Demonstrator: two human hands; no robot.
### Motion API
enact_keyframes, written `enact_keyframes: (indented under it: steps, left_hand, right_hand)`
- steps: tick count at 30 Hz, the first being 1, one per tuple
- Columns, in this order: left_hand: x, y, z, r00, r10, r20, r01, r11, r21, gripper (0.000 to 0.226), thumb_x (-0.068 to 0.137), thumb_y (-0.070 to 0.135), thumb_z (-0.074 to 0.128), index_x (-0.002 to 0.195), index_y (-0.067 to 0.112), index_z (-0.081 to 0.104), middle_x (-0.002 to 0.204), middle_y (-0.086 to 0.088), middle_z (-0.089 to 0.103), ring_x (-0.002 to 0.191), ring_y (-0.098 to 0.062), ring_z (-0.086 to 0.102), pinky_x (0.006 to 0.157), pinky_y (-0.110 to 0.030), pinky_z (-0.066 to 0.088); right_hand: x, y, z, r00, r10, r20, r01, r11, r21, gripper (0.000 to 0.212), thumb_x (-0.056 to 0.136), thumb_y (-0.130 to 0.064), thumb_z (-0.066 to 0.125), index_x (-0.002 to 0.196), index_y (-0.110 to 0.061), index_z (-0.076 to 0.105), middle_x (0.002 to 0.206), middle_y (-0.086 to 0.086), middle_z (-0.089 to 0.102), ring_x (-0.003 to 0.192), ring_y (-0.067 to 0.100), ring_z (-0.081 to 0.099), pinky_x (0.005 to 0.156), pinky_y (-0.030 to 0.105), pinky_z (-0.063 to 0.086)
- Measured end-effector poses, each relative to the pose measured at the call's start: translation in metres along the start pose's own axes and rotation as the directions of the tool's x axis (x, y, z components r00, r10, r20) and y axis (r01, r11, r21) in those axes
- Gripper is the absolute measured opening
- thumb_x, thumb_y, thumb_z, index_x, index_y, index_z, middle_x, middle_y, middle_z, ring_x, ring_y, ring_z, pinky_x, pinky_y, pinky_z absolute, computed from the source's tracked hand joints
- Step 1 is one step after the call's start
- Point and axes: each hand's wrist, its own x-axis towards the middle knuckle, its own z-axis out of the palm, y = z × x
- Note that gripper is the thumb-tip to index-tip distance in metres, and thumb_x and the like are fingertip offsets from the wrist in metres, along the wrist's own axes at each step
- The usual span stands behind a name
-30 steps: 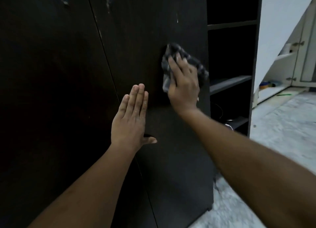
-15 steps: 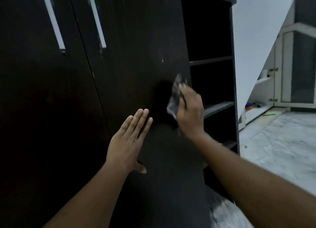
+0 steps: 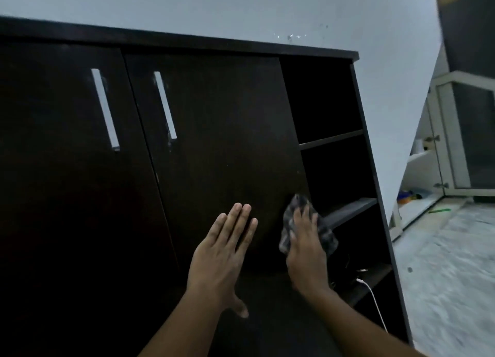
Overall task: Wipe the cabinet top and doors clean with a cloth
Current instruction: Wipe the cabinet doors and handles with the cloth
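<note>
A dark brown cabinet (image 3: 219, 131) fills the view, with two doors and silver bar handles (image 3: 164, 105). My right hand (image 3: 305, 252) presses a grey checked cloth (image 3: 325, 234) flat against the lower right edge of the right-hand door. My left hand (image 3: 223, 252) lies flat on the same door just left of it, fingers together and pointing up, holding nothing. The cabinet's top edge (image 3: 241, 43) runs along the upper part of the view. The cloth's middle is hidden under my right hand.
Open shelves (image 3: 332, 139) form the cabinet's right section, with a white cable (image 3: 375, 300) hanging from the lowest shelf. A pale wall rises behind. A marbled floor (image 3: 452, 263) lies at the right, with a white glass-door unit (image 3: 466, 137) beyond.
The view has tilted upward, bringing the cabinet top and wall into sight. My right hand with the cloth has slid down the door's right edge and now lies flat again.
</note>
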Motion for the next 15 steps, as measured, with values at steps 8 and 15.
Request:
enact_keyframes:
  steps: [8, 15]
  left_hand:
    - [-0.037, -0.074, -0.035, 0.982, -0.063, -0.178, 0.056, 0.998, -0.040, 0.125, 0.078, 0.090, 0.037, 0.157, 0.012, -0.021, 0.161, -0.008, -0.040, 0.149, -0.026, -0.037, 0.126, -0.049, -0.006]
    - [-0.098, -0.110, 0.000, 0.957, -0.148, -0.248, 0.153, 0.988, 0.001, 0.114, 0.078, 0.089, 0.042, 0.158, 0.008, 0.027, 0.170, -0.014, 0.011, 0.158, -0.031, 0.008, 0.124, -0.054, 0.016]
  right_hand:
    - [0.061, -0.095, -0.067, 0.994, -0.041, -0.103, 0.057, 0.986, 0.158, 0.045, 0.106, -0.015, 0.040, 0.151, -0.015, 0.040, 0.157, 0.007, 0.041, 0.146, 0.022, 0.035, 0.118, 0.044, 0.032]
    - [0.101, -0.154, -0.007, 0.983, -0.185, -0.009, 0.185, 0.982, -0.028, 0.061, 0.102, -0.047, 0.033, 0.158, -0.040, 0.008, 0.169, -0.007, -0.005, 0.153, 0.023, -0.018, 0.119, 0.055, -0.011]
